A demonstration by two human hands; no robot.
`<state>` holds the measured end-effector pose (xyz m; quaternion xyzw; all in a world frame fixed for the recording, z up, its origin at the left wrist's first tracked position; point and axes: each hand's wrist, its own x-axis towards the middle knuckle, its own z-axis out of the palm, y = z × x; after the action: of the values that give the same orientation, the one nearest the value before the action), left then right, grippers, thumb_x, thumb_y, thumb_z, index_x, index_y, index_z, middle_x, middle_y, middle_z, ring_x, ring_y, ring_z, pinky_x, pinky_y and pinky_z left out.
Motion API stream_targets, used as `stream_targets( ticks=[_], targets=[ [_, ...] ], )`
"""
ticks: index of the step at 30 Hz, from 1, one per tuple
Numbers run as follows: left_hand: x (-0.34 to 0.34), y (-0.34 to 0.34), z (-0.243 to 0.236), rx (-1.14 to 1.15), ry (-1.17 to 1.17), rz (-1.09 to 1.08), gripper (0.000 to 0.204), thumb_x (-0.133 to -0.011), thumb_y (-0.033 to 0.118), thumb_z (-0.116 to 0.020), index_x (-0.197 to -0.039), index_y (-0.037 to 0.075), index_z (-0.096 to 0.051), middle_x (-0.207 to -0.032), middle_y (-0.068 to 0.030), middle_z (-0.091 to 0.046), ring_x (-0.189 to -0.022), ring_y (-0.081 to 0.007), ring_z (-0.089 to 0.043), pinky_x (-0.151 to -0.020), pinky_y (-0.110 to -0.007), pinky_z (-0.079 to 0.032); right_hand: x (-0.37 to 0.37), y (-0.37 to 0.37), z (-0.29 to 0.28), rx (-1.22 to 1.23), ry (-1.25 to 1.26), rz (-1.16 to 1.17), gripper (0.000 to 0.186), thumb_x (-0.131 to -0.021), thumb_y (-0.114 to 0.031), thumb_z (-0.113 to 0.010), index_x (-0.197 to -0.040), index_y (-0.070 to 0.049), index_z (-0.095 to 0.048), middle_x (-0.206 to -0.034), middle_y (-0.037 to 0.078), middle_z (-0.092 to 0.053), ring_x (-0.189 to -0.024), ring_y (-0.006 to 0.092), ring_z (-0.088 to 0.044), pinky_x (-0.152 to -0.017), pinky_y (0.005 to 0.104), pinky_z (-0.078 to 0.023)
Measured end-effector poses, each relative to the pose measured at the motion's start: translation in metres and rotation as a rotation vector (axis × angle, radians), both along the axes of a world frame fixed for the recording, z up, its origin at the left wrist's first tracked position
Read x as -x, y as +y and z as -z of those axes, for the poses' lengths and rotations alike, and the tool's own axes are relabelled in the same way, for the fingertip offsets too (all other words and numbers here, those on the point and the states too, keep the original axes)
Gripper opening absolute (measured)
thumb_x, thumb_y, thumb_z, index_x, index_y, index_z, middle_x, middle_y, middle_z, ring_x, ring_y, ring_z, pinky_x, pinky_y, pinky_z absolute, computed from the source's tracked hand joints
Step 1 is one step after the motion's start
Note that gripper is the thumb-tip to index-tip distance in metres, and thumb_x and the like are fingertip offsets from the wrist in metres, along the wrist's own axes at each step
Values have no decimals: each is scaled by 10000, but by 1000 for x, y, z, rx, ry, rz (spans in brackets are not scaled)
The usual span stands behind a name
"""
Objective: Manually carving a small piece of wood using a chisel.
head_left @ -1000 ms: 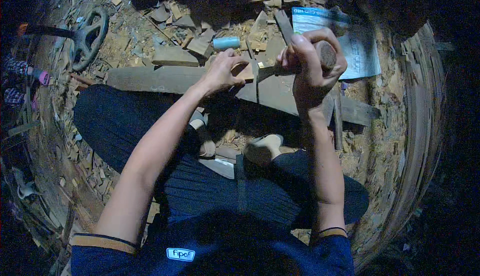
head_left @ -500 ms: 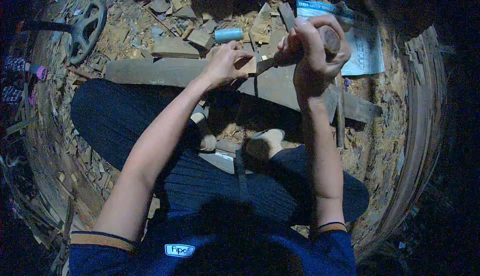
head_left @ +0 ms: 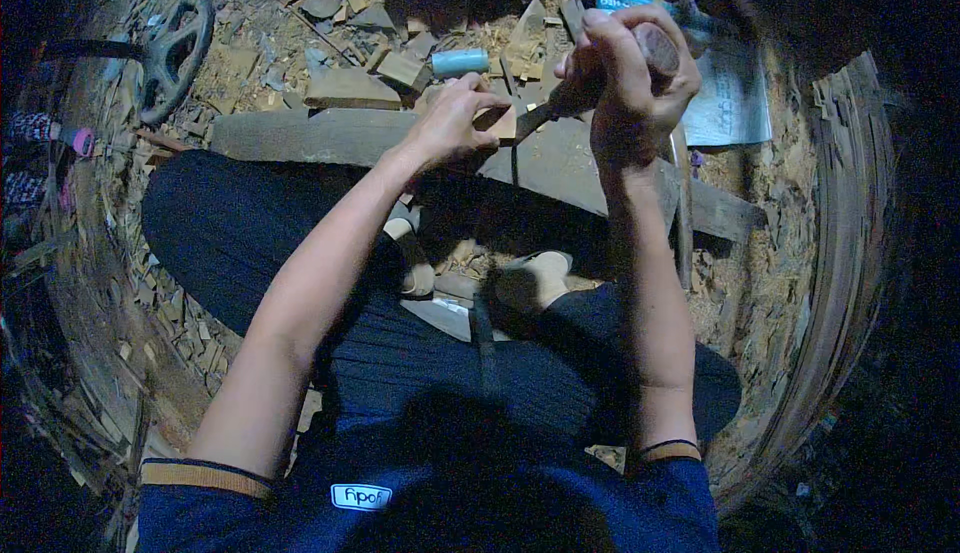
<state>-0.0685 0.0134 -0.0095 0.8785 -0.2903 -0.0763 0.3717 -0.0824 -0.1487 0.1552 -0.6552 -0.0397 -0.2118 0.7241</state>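
A small pale wooden block rests on a long wooden plank that lies across in front of my legs. My left hand grips this block from its left side, thumb and fingers bent around it. In my right hand is a chisel with a thick round wooden handle, the handle's end facing up. Its dark blade slants down to the left, with the tip at or just beside the block's right side. Shadow hides exactly where it touches.
Wood offcuts and chips litter the ground beyond the plank, around a light blue cylinder. A printed sheet lies at the far right, a spoked wheel at the far left. A curved rod leans by the plank's right part.
My right hand and the chisel handle have shifted slightly away from me, while the blade stays by the block. My left hand has barely moved.
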Motion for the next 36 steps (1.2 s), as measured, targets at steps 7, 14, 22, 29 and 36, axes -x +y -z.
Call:
stream_targets(
  ticks=[7, 14, 22, 29, 36],
  targets=[
    [-2, 0, -1, -32, 26, 21, 518, -651, 163, -787, -1154, 138, -664, -1065, -120, -544, -985, -303, -518, -891, -397, -439, 2, 3, -4, 6, -38, -62, 129, -811, -80, -672, -737, -35, -577, -555, 11, -578, -494, 79, -582, -453, 212, -431],
    [-3, -1, 1, -42, -14, 42, 579, -634, 147, -812, -1188, 187, -648, -1072, -127, -538, -988, -312, -518, -892, -409, -441, 4, -2, 0, 6, -45, -72, 149, -814, -88, -676, -716, -41, -574, -549, 2, -570, -480, 73, -568, -449, 209, -425],
    [-5, 0, 5, -37, 23, 42, 582, -629, 167, -824, -1184, 192, -651, -1104, -124, -538, -1027, -318, -517, -918, -404, -438, 7, -2, 8, 31, -61, 48, 142, -810, -111, -698, -742, -41, -594, -565, -25, -558, -494, 47, -538, -474, 200, -414],
    [-7, 1, 9, -61, -11, 37, 566, -626, 223, -830, -1166, 203, -661, -1092, -115, -549, -1017, -308, -531, -916, -405, -442, 7, -17, 8, 187, -63, 221, 147, -822, -100, -628, -731, -29, -537, -557, 60, -508, -448, 140, -487, -473, 306, -470],
    [-6, 0, 4, -86, -4, 7, 512, -635, 254, -823, -1122, 188, -681, -1034, -92, -569, -983, -288, -557, -890, -410, -451, 7, -10, -4, -81, 14, 178, 155, -816, -137, -656, -732, -48, -560, -560, 36, -531, -456, 112, -520, -448, 269, -444]
  ],
)
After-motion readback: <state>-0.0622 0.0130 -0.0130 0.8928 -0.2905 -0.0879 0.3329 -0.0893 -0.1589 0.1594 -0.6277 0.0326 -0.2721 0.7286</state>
